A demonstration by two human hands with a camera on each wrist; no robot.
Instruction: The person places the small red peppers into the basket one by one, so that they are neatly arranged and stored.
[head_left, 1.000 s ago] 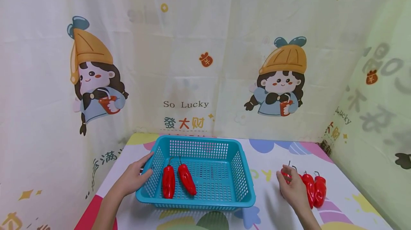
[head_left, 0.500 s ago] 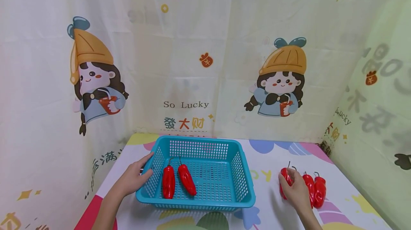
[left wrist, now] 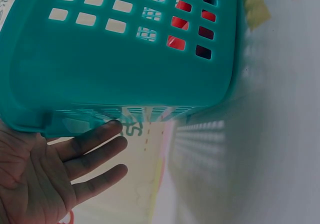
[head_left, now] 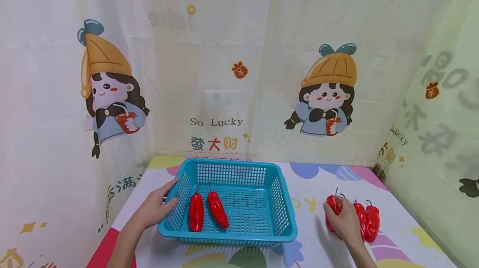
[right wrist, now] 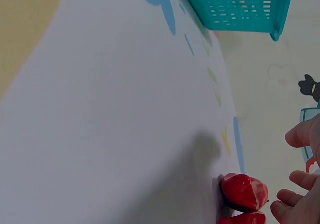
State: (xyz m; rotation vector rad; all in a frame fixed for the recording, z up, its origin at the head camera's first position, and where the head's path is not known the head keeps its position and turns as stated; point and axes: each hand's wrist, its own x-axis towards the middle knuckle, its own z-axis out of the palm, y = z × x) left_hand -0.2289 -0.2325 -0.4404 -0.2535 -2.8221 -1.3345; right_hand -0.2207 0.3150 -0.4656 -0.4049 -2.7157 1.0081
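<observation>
My left hand [head_left: 153,209] rests at the left rim of a teal plastic basket [head_left: 250,210], thumb and a finger over the edge. In the left wrist view several of its fingers [left wrist: 97,159] extend straight outside the wall. Two red peppers [head_left: 196,214] with thin stems lie inside the basket, on its left half. To the right of it, my right hand [head_left: 344,220] is over the leftmost red pepper [head_left: 334,204] of a row. The right wrist view has thumb and fingertips apart, close above a pepper [right wrist: 245,191].
Two more red peppers [head_left: 373,223] lie right of my right hand, and another stem shows behind its fingers. A patterned cover [head_left: 310,234] lies over the table. Printed cloth walls [head_left: 262,106] stand behind and at both sides.
My right hand has shifted slightly right and down by the leftmost pepper, leaving more of that pepper visible. The left hand, basket and the peppers in it stay in place.
</observation>
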